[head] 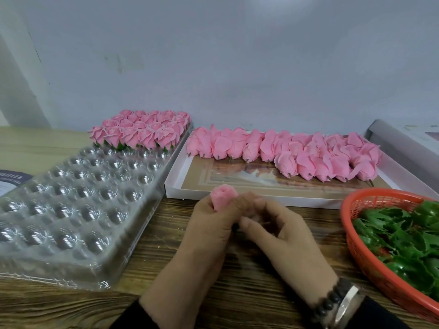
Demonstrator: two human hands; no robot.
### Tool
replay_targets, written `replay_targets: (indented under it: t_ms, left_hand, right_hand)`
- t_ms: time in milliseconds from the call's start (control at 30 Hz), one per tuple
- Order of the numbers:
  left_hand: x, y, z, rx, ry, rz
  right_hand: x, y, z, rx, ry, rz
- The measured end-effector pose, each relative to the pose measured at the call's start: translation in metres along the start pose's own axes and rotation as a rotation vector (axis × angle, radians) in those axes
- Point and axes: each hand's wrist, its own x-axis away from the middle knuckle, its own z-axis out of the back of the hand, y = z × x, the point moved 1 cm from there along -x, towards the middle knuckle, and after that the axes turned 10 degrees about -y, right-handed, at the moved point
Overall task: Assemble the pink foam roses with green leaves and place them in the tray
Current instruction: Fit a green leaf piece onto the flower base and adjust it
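My left hand (211,224) grips a pink foam rose (223,195) upright, its bud poking above my fingers. My right hand (280,229) meets it from the right, fingers curled at the rose's base; what they pinch is hidden. A clear plastic tray (71,210) with round cells lies at left; its far rows hold finished roses with green leaves (142,131). Bare pink roses (285,153) lie in a row in a flat white box (237,195) behind my hands. Green leaves (403,236) fill an orange basket (370,260) at right.
Everything sits on a wooden table (237,281) against a pale wall. A grey box edge (399,143) lies at the far right, and a printed card (11,181) at the far left. My right wrist wears a beaded bracelet and a watch (339,302).
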Motion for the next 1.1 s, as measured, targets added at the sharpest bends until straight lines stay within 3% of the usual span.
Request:
replay_targets:
  t_ms: [133,367,567,800,900,1100]
  left_hand:
    - [-0.002,0.004,0.007,-0.57,0.069,-0.174]
    - [-0.001,0.003,0.004,-0.86,-0.047,-0.09]
    - [0.0,0.0,0.006,-0.913,-0.133,-0.062]
    - [0.0,-0.001,0.01,-0.906,-0.102,-0.027]
    - [0.002,0.001,0.008,-0.975,-0.087,-0.006]
    - [0.001,0.0,0.002,-0.95,-0.106,0.015]
  right_hand:
    - [0.003,0.001,0.007,0.256,0.119,0.186]
    - [0.0,-0.004,0.014,0.445,-0.051,0.292]
    - [0.001,-0.004,0.014,0.433,-0.103,0.246]
    - [-0.003,0.007,0.023,0.195,0.11,0.182]
    - [-0.002,0.004,0.023,0.124,0.089,0.191]
    - [0.001,-0.006,0.013,0.494,-0.086,0.255]
